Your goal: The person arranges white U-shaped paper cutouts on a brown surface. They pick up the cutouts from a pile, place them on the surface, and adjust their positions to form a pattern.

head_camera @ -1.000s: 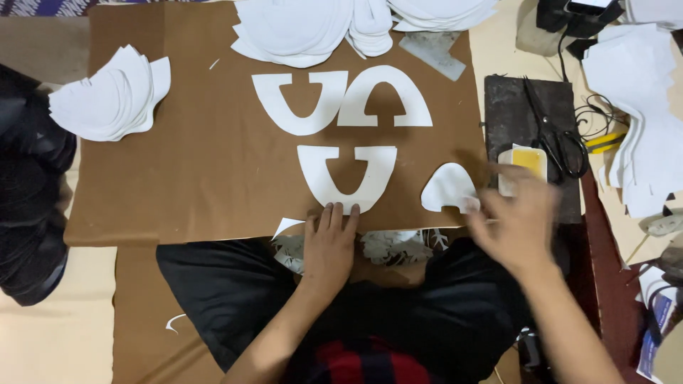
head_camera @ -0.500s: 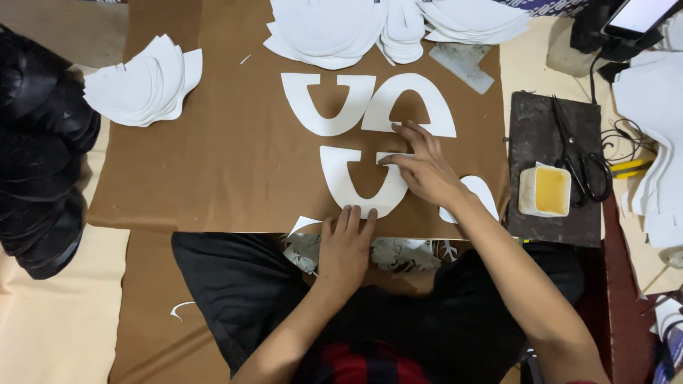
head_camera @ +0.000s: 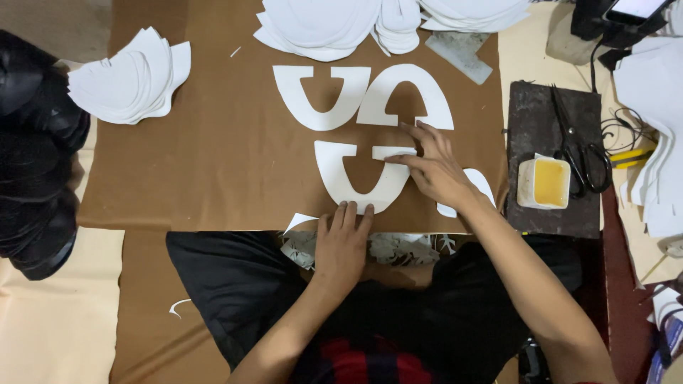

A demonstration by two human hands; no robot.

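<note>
Warm even overhead light, soft shadows, sharp centre, edges perhaps slightly dim

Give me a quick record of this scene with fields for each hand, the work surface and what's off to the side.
Left hand: left hand flat at the near edge of the brown sheet, fingertips on the U-shaped white piece.
Right hand: right hand pressing the same piece's right arm.
Surface: two more U-shaped pieces farther back.
Side: scissors and a yellow glue tub on a dark slab.
</note>
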